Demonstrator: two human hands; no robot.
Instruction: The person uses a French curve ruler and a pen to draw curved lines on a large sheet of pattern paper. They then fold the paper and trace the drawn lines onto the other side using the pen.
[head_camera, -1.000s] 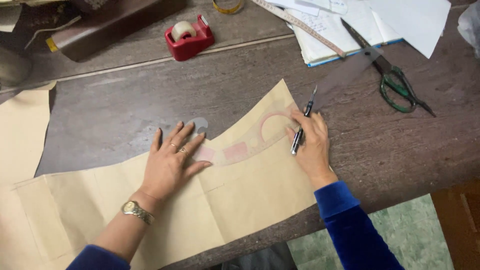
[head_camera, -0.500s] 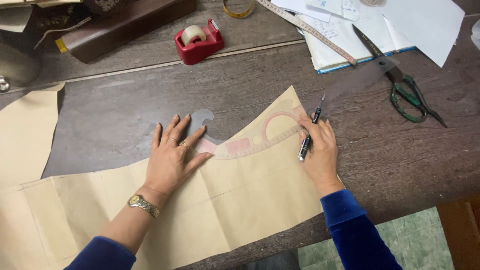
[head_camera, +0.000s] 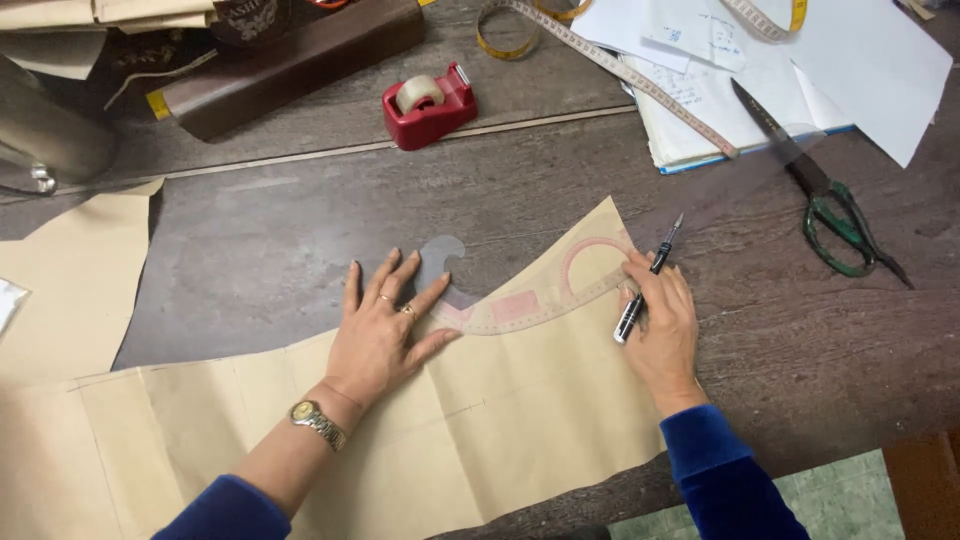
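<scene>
A long piece of tan pattern paper (head_camera: 520, 420) lies on the dark table (head_camera: 300, 220). On it rests a clear curved ruler (head_camera: 520, 300) with pink markings. My left hand (head_camera: 385, 330) lies flat, fingers spread, pressing the paper and the ruler's left end. My right hand (head_camera: 660, 325) holds a black pen (head_camera: 645, 280) at the paper's right edge, tip pointing away from me, with its fingers also on the ruler's right end.
A red tape dispenser (head_camera: 430, 100) stands at the back. Green-handled scissors (head_camera: 820, 190) lie at right, near white papers (head_camera: 800, 70) and a yellow tape measure (head_camera: 610, 60). A dark wooden box (head_camera: 290, 65) is at the back left, more tan paper (head_camera: 70, 280) at left.
Both hands and the curved ruler stay in the same place on the paper. The view has shifted slightly.
</scene>
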